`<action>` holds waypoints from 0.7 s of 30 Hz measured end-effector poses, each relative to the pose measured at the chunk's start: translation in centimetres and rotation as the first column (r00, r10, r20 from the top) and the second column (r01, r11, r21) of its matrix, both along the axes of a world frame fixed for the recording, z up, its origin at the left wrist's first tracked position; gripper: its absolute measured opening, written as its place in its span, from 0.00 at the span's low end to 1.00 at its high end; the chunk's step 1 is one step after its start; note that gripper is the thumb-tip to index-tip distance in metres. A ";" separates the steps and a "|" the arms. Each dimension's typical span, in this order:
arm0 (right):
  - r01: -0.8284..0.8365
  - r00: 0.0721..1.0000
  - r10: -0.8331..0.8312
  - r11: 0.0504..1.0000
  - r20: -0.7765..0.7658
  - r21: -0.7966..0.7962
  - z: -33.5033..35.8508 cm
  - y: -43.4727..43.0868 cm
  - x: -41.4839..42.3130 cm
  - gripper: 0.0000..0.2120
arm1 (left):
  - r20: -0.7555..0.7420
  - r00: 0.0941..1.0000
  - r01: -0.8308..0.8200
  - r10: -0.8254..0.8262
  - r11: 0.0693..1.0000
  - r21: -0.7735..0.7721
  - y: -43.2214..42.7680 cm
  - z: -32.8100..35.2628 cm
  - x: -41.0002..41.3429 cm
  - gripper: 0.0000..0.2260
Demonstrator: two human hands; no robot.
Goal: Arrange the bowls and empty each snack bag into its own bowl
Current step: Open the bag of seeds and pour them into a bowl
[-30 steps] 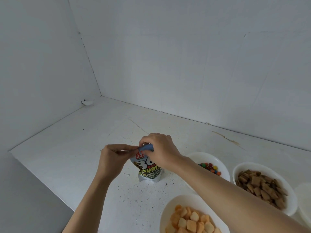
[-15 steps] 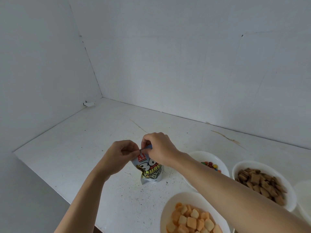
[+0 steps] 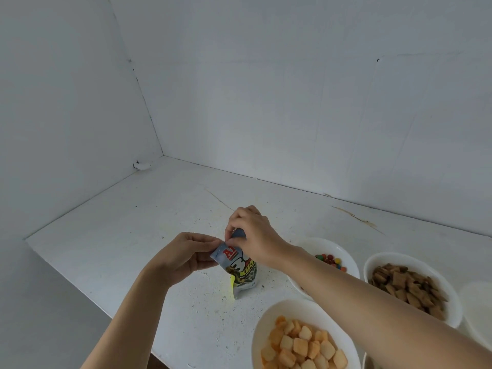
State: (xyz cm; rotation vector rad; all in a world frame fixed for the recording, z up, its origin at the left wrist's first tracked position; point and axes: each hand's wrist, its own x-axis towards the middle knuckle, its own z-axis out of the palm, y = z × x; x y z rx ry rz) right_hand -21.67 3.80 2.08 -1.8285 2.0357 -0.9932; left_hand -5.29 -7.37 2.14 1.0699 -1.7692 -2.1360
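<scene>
A small printed snack bag (image 3: 241, 272) stands upright on the white table (image 3: 133, 235). My left hand (image 3: 183, 255) pinches its top left corner and my right hand (image 3: 253, 234) pinches the top edge beside it. To the right sit white bowls: one with orange and cream puffs (image 3: 266, 323), one with coloured candies (image 3: 343, 251), one with brown pillow-shaped pieces (image 3: 372, 262). Part of another white bowl (image 3: 476, 310) shows at the right edge; its inside is not visible.
White walls (image 3: 266, 89) close the table at the back and left. The table's front edge (image 3: 87, 296) runs diagonally below my left forearm. Bare tabletop lies to the left and behind the bag.
My hands have pulled slightly apart on the bag's top, my right hand rising and my left shifting left. The bag leans a little more to the left.
</scene>
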 end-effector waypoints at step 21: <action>-0.025 1.000 0.026 0.998 0.007 -0.049 0.6 2.4 -0.8 0.04 | 0.249 0.968 0.143 -0.008 0.837 -0.529 2.7 2.5 -2.6 0.08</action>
